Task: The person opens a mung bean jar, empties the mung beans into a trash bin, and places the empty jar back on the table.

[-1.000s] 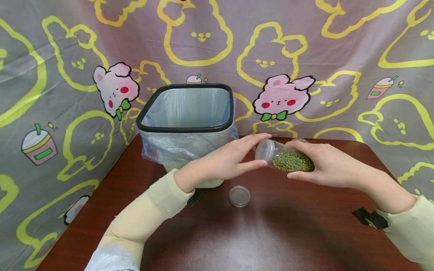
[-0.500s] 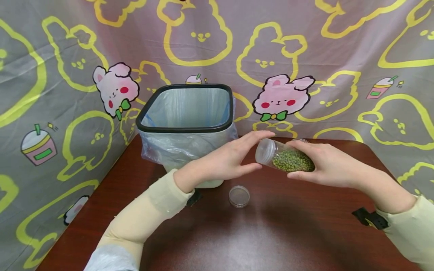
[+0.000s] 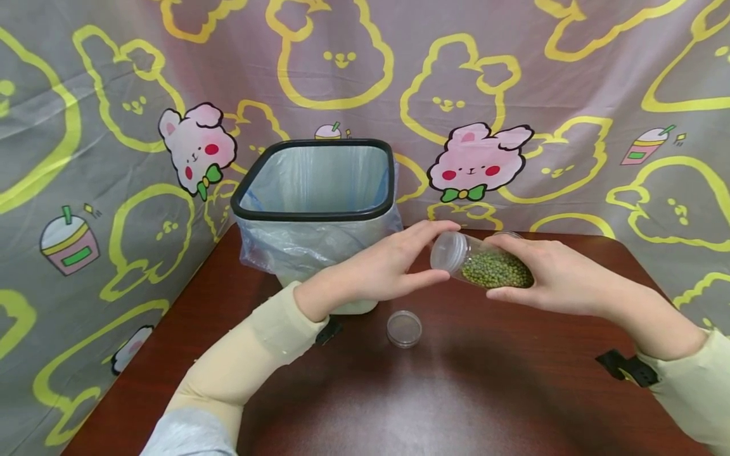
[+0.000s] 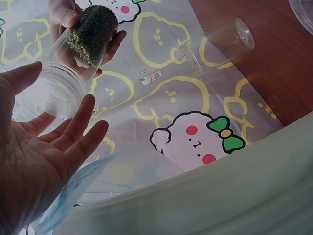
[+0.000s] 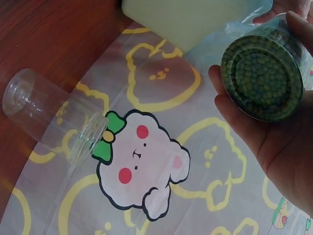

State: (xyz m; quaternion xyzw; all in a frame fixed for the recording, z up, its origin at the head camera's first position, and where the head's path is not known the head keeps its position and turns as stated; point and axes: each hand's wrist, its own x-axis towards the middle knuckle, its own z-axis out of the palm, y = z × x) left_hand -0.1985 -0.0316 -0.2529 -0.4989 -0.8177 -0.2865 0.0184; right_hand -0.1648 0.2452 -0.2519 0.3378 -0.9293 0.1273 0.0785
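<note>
My right hand (image 3: 561,278) grips a clear jar (image 3: 493,265) of small green beans, tipped on its side above the table. Mung beans are what they look like, heaped toward the jar's base, which faces the right wrist camera. A translucent screw lid (image 3: 447,252) caps the jar's left end. Around that lid my left hand (image 3: 384,266) has its thumb below and fingers above, the thumb tip right at the edge. In the left wrist view, the fingers (image 4: 80,120) of this hand spread round the lid. A loose clear lid (image 3: 403,329) lies on the table below.
A bin (image 3: 310,218) with a black rim and a bluish bag liner stands at the back left, behind my left forearm. An empty clear jar (image 5: 54,115) stands behind my right hand. Patterned cloth (image 3: 353,69) hangs around the brown table (image 3: 456,392).
Half a second ago my left thumb and fingers stood a little off the lid; now they are back against it. The jar and my right hand have hardly moved.
</note>
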